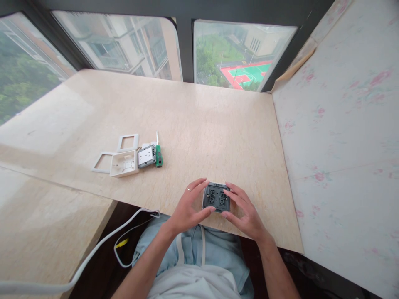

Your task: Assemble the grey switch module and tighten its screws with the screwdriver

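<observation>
Near the front edge of the stone sill, a wall switch (217, 197) with a dark grey mechanism and a pale rim sits between my hands. Two rocker mounts and a small screw at either side show on its face. My left hand (191, 205) grips its left side, thumb at the lower edge and fingers at the upper left corner. On the right side my right hand (244, 211) holds it, with fingertips on the top edge and face and the thumb at the lower right corner. Whether the switch touches the sill is hidden.
To the left lie a white mounting box (124, 165), two white frames (128, 142), a socket module (146, 156) and a green-handled screwdriver (158, 156). A white cable (93, 253) hangs below the sill's front edge. Windows stand behind, and a papered wall (339, 137) is at right.
</observation>
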Action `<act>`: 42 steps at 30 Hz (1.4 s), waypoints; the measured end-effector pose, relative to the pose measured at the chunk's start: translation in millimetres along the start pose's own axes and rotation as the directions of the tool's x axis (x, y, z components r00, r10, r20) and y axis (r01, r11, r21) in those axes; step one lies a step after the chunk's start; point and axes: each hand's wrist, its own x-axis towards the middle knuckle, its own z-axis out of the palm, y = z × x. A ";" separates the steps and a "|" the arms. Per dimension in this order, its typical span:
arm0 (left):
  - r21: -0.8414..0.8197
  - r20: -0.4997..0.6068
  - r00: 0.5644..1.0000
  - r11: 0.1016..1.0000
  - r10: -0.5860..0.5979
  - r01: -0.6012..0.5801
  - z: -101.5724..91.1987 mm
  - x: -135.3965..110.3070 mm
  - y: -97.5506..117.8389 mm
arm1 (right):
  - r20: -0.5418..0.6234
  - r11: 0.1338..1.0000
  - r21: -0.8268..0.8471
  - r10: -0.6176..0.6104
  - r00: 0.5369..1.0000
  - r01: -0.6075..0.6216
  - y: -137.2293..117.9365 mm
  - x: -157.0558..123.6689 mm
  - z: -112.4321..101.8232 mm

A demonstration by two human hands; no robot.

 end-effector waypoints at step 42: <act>0.090 0.138 0.984 0.988 0.111 -0.123 -6.1 8.0 -19.2 | -0.015 0.998 -0.038 0.051 0.999 -0.052 1.9 -1.8 0.1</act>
